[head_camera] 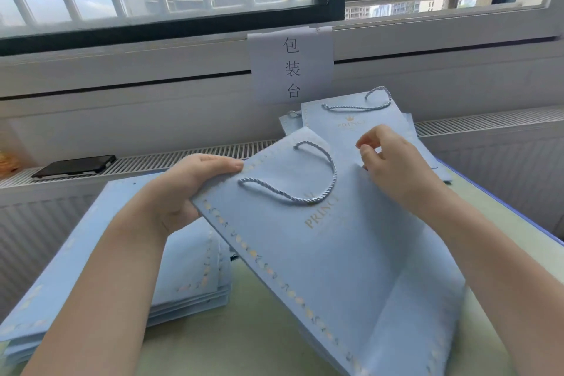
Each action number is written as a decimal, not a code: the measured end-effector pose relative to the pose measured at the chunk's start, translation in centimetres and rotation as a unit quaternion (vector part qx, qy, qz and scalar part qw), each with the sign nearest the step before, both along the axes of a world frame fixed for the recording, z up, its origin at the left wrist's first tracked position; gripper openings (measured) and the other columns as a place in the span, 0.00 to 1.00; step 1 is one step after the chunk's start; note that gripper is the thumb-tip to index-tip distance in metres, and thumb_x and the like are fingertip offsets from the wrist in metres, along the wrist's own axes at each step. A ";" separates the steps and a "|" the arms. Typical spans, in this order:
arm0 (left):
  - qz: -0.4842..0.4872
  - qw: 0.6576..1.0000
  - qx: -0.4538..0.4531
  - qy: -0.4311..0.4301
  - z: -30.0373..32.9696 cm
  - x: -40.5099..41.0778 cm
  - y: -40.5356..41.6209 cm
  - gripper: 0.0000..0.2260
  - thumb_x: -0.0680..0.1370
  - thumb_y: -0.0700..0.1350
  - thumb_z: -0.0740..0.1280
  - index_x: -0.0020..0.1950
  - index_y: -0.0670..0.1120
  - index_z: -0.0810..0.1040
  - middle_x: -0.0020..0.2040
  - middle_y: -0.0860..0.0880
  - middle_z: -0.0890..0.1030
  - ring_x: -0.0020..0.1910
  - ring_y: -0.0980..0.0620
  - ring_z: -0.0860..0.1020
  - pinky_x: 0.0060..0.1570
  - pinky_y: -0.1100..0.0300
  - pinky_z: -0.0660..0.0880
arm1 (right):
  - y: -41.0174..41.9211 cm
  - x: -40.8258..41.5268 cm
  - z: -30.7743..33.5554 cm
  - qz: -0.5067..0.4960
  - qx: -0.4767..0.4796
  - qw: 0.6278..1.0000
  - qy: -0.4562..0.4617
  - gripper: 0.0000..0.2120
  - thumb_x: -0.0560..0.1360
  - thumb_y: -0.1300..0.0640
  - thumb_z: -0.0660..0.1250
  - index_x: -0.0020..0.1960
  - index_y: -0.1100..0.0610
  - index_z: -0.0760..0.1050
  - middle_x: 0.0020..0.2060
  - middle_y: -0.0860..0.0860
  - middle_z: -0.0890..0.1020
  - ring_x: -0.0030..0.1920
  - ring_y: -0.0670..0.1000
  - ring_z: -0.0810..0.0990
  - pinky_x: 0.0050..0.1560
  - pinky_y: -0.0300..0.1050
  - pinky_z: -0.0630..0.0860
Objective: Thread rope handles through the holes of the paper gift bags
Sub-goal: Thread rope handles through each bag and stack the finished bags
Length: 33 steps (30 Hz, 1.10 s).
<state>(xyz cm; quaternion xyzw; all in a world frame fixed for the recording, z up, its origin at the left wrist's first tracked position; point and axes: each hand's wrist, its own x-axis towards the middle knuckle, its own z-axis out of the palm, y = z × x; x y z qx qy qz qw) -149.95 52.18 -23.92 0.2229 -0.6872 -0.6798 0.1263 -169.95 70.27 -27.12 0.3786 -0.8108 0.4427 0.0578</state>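
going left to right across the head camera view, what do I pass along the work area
Black phone on the radiator grille → stack of flat bags → left hand → held bag with rope handle → right hand.

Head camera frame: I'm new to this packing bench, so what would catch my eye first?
A pale blue gift bag held up at centre, its rope handle already looped across the front. The left hand grips its left edge; the right hand works at its top. Behind hangs a paper sign.
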 end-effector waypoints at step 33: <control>0.236 0.926 0.058 0.289 -0.7 -1.8 0.1 0.11 0.79 0.51 0.62 0.43 0.46 0.77 0.30 0.53 0.78 0.29 0.58 0.75 0.29 0.67 0.72 | 1.5 2.1 1.7 -0.078 -0.171 0.909 0.373 0.06 0.73 0.60 0.69 0.49 0.56 0.82 0.38 0.51 0.84 0.31 0.58 0.78 0.30 0.44 0.73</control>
